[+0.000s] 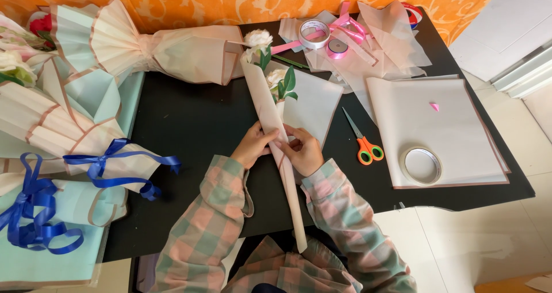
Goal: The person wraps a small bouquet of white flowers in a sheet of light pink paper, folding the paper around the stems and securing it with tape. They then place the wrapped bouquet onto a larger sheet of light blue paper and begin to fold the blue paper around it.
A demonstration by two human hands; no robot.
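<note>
A black rectangular table (190, 120) carries a flat stack of pale pink wrapping sheets (437, 126) with a clear tape roll (421, 165) on it, orange-handled scissors (363, 142), a white tape roll (314, 33), pink ribbon (345, 31), and wrapped bouquets tied with blue ribbon (109, 166) along its left edge.

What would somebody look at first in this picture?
Probably the two hands, left hand and right hand, pinching a long cone of pale wrapping paper around white flowers at the middle of the black table. Next, the bright blue ribbon on wrapped bouquets at left, and orange-handled scissors to the right.
</note>
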